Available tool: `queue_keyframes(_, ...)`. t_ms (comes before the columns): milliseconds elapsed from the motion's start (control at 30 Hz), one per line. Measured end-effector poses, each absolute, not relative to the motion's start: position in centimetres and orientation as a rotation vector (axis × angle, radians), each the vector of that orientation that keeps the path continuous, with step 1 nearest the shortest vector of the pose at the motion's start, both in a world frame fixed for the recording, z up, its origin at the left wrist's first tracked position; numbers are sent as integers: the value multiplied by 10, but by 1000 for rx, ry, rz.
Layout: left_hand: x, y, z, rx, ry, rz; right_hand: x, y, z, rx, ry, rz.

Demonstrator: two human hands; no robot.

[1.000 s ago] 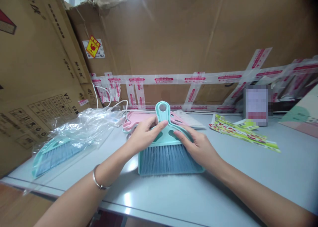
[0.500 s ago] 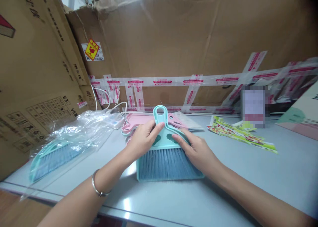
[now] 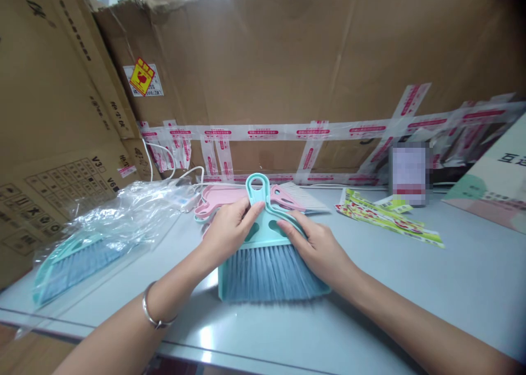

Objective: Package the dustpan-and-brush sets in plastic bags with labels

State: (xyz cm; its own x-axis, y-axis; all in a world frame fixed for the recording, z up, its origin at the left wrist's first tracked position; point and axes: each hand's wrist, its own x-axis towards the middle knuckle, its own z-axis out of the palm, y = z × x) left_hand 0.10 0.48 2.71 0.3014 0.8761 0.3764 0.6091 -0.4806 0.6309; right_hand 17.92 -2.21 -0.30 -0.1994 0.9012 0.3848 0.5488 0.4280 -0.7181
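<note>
Laid flat against its mint dustpan [image 3: 222,286], the mint brush [image 3: 265,234] is pinched over the bench [image 3: 263,334] by the left hand [image 3: 228,221] at the handle and the right hand [image 3: 320,243] at the edge; whether they lock together, I cannot tell. Another brush [image 3: 84,263] lies under clear plastic [image 3: 139,205], left. The pink dustpan [image 3: 219,195] crowds close behind.

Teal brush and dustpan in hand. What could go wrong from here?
The teal brush might slip against the teal dustpan behind it if the left hand or right hand loosens.
The pink dustpan lies just beyond them, so it could get bumped if they're pushed back.
</note>
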Motion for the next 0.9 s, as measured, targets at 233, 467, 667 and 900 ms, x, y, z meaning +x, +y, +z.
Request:
queue_keyframes(233,3,7,25,2118,1285,1026,182,-21,-2,-1232,-1849,576)
queue_keyframes(467,4,8,25,1947,1022,876,190,-10,-7,-1299,-1807,630)
queue_keyframes(667,3,13,18,1946,1073,871,194,-2,-10,-1222,-1801,773)
queue_keyframes(900,5,9,23,1936,1108,874,192,-5,-1,-1243,-1829,718)
